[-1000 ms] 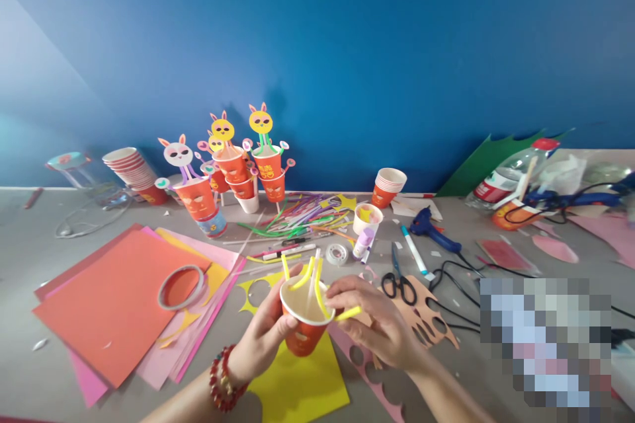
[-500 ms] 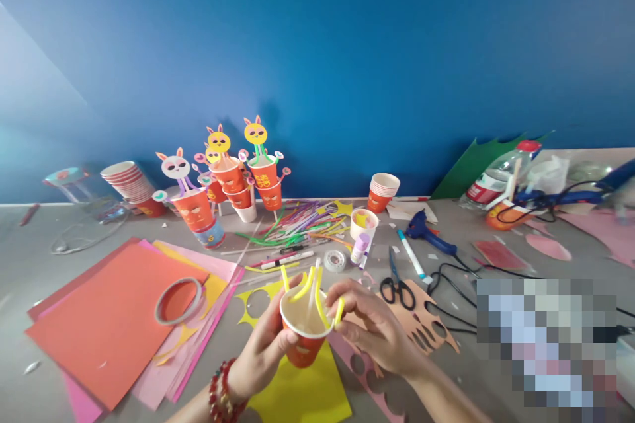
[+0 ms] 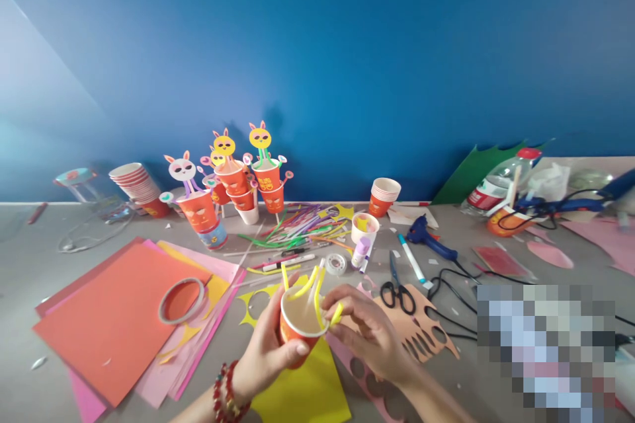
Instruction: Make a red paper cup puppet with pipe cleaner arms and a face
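Note:
An orange paper cup [image 3: 292, 332] with a white rim is held up by my left hand [image 3: 270, 344], whose fingers and thumb wrap its side. Yellow pipe cleaners [image 3: 317, 297] and a whitish stick rise from inside the cup. At the cup's right rim, my right hand [image 3: 367, 324] pinches a yellow pipe cleaner [image 3: 336, 314] that pokes out through the side. Beneath the cup lies a yellow paper sheet [image 3: 307, 390]. Red bead bracelets [image 3: 225, 393] circle my left wrist.
Coloured sheets [image 3: 114, 324] and a tape roll [image 3: 181, 301] lie left. Behind stand decorated cups [image 3: 198, 208] and loose pipe cleaners [image 3: 297, 231]. Scissors [image 3: 397, 294], a blue glue gun [image 3: 429, 238] with black cords, a bottle [image 3: 501, 185] and cup stacks [image 3: 384, 195] are to the right and back.
The cup has tilted slightly, and my right hand has shifted a little left along its rim, still at the yellow pipe cleaner. The view has moved slightly.

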A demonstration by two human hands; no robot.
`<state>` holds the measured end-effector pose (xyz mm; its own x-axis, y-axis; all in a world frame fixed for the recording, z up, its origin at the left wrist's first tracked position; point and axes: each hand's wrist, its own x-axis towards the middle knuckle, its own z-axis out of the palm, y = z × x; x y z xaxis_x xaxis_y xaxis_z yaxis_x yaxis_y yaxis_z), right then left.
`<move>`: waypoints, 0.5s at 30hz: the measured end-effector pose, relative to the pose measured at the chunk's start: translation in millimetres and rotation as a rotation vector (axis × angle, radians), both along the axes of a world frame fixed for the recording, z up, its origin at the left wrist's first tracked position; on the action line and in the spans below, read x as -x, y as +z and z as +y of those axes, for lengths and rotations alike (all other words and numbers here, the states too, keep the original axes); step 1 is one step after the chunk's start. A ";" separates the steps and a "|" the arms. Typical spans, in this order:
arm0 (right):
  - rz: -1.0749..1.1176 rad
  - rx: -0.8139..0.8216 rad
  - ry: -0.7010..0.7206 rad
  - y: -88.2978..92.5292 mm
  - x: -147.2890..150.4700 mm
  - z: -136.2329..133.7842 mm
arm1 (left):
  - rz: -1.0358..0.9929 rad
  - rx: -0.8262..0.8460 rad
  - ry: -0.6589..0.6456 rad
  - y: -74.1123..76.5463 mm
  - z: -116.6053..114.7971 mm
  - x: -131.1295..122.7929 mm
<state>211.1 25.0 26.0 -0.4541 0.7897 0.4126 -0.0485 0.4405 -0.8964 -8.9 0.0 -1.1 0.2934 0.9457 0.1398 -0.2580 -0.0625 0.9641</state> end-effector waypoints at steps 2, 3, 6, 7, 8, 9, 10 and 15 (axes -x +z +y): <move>0.002 -0.014 -0.016 -2.1 0.9 -0.5 | 0.012 -0.005 0.026 0.8 1.1 -1.5; 0.005 -0.021 -0.027 -3.2 1.4 -0.7 | 0.016 -0.019 0.028 0.8 1.4 -1.3; 0.009 -0.060 -0.071 -5.2 2.0 -0.5 | 0.030 -0.078 0.014 -0.7 1.4 1.8; 0.008 -0.076 -0.086 -5.2 1.9 -0.2 | 0.039 -0.100 0.014 -1.1 1.2 3.0; 0.002 -0.093 -0.096 -5.2 1.5 0.3 | 0.054 -0.125 0.013 -1.1 1.0 4.2; -0.003 -0.104 -0.100 -5.0 1.0 0.8 | 0.073 -0.152 0.009 -0.4 1.1 5.1; -0.002 -0.106 -0.095 -5.0 0.3 1.3 | 0.094 -0.178 -0.001 0.9 1.3 5.7; 0.019 -0.037 0.006 -8.0 -3.0 3.1 | 0.169 -0.249 -0.074 11.7 5.5 6.5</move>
<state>214.1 28.1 18.0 -0.4502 0.7710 0.4504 -0.0680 0.4733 -0.8783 -15.4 5.5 10.7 0.3991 0.8636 0.3081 -0.1083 -0.2893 0.9511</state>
